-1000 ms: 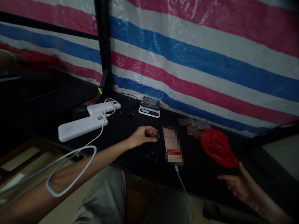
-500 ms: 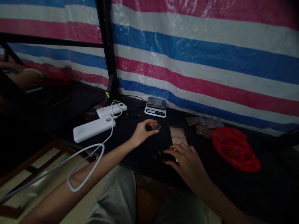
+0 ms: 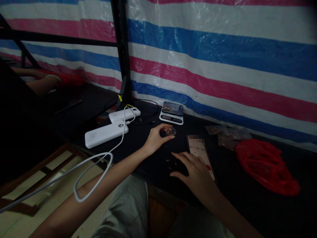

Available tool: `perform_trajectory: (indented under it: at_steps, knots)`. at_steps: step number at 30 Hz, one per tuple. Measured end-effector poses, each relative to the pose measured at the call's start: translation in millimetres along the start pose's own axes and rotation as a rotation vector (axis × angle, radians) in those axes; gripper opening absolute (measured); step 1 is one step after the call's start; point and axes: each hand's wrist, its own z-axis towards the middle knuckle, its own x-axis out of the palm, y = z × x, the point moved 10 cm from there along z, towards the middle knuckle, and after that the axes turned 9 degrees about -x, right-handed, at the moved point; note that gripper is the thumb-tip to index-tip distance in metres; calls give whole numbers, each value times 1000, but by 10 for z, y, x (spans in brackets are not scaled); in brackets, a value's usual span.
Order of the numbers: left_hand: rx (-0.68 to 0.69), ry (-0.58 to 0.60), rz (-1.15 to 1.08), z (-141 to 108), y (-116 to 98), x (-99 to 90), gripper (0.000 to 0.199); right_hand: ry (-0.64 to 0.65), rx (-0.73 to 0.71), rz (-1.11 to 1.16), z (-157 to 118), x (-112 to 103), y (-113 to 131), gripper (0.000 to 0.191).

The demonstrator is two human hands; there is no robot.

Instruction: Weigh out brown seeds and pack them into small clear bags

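Note:
My left hand (image 3: 158,138) curls its thumb and fingers round a small clear round dish (image 3: 170,132) with brownish bits in it, just above the black table. Over the table to the right, my right hand (image 3: 192,167) has thumb and fingers spread with nothing between them. Several tiny light pieces (image 3: 175,163) lie on the table by its fingertips. Beyond that hand is a phone (image 3: 197,147) with a timer on its screen, partly covered by the hand. Behind the dish stands a white scale (image 3: 171,119) bearing a clear bag of small bits.
Two white power banks (image 3: 105,134) with a looping white cable (image 3: 108,178) are at the left. Small clear bags (image 3: 226,141) and a red plastic bag (image 3: 264,165) lie at the right. Another person's arm (image 3: 44,84) shows at the far left.
The view has shifted, so table objects sit further right. My right hand has opened wider and uncovers more of the phone. The scale's display has gone dark.

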Motion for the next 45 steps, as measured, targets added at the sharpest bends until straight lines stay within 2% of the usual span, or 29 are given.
perform_trajectory:
  at_steps: [3,8,14,21,24,26,29,32,35,37,39,42,44,45]
  knots:
    - [-9,4,18,-2,25,14,38,-4,-4,94,16,189,92,54]
    - [-29,12,25,7,93,38,38,31,-1,212,135,326,119,20]
    - [-9,21,25,1,107,48,40,76,-112,277,269,270,70,13]
    - [-20,27,8,2,101,39,40,112,-211,266,240,251,83,22]
    - [-43,100,9,-14,112,113,40,180,-224,287,337,148,-23,15]
    - [-23,184,23,-42,87,199,40,195,-183,325,467,7,-162,7]
    - [47,267,56,-90,15,285,39,69,-99,324,691,-319,-361,8]
    - [50,251,57,-90,4,269,42,-12,-162,183,811,-506,-271,10]
    - [20,220,47,-71,18,232,50,-8,-252,18,824,-510,-81,13]
    - [21,207,29,-61,3,208,54,-45,-241,-7,821,-544,-74,16]
    - [26,190,-22,-45,-15,163,54,-114,-193,77,828,-606,-176,18]
    - [11,114,-105,1,-2,25,52,-224,-61,313,850,-626,-483,25]
    - [2,29,-114,32,23,-106,46,-235,21,397,864,-513,-649,28]
    - [3,-18,-101,43,33,-174,44,-200,31,395,874,-416,-669,27]
